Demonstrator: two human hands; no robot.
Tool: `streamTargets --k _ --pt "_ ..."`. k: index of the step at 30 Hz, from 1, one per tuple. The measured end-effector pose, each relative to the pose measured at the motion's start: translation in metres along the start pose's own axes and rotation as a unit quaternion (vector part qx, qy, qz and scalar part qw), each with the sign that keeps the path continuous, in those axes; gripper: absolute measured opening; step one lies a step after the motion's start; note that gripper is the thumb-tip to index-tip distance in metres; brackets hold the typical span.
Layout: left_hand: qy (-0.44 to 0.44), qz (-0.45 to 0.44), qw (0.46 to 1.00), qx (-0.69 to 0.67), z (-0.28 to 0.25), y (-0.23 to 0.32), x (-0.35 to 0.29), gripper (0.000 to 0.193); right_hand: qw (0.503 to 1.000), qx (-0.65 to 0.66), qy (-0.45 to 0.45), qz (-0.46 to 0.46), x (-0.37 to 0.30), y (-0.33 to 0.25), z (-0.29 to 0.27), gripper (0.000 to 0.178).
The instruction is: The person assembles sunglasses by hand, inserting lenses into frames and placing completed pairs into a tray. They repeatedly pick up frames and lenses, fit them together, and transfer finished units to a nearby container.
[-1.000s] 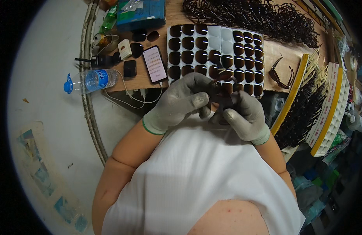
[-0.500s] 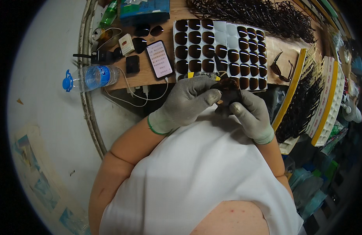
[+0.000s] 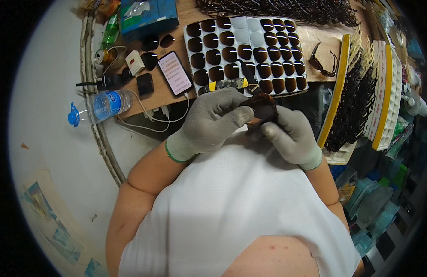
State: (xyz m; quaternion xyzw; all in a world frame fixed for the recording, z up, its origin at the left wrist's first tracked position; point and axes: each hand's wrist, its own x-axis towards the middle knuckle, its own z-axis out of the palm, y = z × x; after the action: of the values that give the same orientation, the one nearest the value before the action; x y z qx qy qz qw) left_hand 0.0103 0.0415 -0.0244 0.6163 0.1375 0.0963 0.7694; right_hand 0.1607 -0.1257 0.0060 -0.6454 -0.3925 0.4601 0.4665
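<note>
Sunglasses frame: a dark brown piece (image 3: 266, 111) held in front of the chest, between the two hands and short of the bench edge; whether a lens is seated in it cannot be told.
Long axis: its visible upper rim runs roughly left to right, from hand to hand; fingers cover the ends, so the full line is unclear.
Left glove: the left hand (image 3: 208, 121) pinches the frame's left end, thumb on the near side, fingers curled beyond.
Right glove: the right hand (image 3: 294, 138) grips the right and lower part, thumb tip beneath the rim.
Nearer hand: neither; both touch the frame, close together but with the piece between them.
Yellow-and-black tool: handles (image 3: 226, 84) just beyond the left fingers, at the lens board's near edge.
Lens board: white-celled board (image 3: 255, 38) with rows of brown lenses, straight beyond the hands.
Finished-looking sunglasses: a pair (image 3: 321, 68) right of the board, well apart from the right hand.
</note>
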Motion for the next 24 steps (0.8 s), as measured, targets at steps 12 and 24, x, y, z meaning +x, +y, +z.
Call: streamTargets --k 12,24 --pt "-0.006 -0.004 0.999 -0.042 0.011 0.019 0.012 0.036 0.991 0.084 0.095 0.047 -0.006 -0.015 0.004 0.019" --pt "-0.029 -0.025 0.999 0.036 0.034 0.039 0.026 0.032 0.974 0.002 0.226 -0.006 -0.025 -0.032 0.008 0.024"
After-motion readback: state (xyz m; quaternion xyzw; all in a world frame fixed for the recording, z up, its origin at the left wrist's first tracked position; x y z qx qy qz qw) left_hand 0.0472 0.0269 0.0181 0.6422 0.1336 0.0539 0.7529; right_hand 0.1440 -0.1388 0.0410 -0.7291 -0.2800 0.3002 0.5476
